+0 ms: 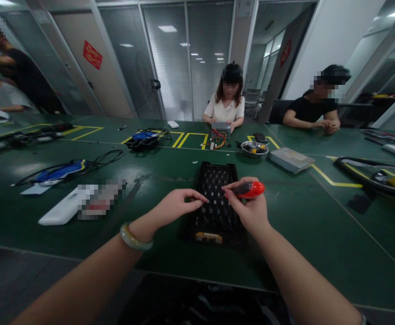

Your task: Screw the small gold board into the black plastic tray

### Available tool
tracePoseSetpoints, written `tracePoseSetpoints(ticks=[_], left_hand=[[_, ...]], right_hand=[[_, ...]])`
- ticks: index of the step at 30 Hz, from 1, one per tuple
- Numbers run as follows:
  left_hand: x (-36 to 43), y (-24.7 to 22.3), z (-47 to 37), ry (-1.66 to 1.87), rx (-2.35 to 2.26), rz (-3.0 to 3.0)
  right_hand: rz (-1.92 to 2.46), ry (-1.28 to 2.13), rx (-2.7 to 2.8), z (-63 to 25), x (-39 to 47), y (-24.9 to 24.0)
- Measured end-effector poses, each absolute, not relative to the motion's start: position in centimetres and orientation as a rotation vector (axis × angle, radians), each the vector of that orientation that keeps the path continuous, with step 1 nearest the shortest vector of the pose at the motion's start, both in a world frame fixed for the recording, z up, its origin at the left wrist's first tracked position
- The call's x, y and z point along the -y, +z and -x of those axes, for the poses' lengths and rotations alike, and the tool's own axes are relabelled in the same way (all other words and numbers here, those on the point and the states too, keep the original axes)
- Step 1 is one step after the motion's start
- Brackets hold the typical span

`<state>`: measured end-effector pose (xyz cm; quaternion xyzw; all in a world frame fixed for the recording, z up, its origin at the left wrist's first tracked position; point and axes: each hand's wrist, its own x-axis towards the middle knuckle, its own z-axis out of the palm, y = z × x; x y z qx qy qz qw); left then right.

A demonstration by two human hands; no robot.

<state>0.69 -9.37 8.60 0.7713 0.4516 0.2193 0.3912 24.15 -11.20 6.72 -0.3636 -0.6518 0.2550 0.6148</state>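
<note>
A black tray-like part (214,221) with rows of small shiny metal pieces lies on the green table in front of me. My right hand (248,203) is wrapped round a screwdriver (253,189) with a red and black handle, held over the part's right side. Its tip is too small to make out. My left hand (180,205) reaches over the part's left edge, with thumb and forefinger close together at a small metal piece; what they hold, if anything, is too small to tell. A bracelet sits on the left wrist.
On the green table (143,243), a white box (62,210) and blue cabled items (62,171) lie left. Beyond are a metal bowl (254,150) and a grey box (290,160). A black hoop (363,176) is right. People sit across the table.
</note>
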Motion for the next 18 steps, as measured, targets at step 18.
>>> tracePoseSetpoints(ticks=[18], left_hand=[[12.2, 7.4, -4.9, 1.028, -0.964, -1.061]], right_hand=[[0.805, 0.235, 1.985, -24.5, 11.3, 6.7]])
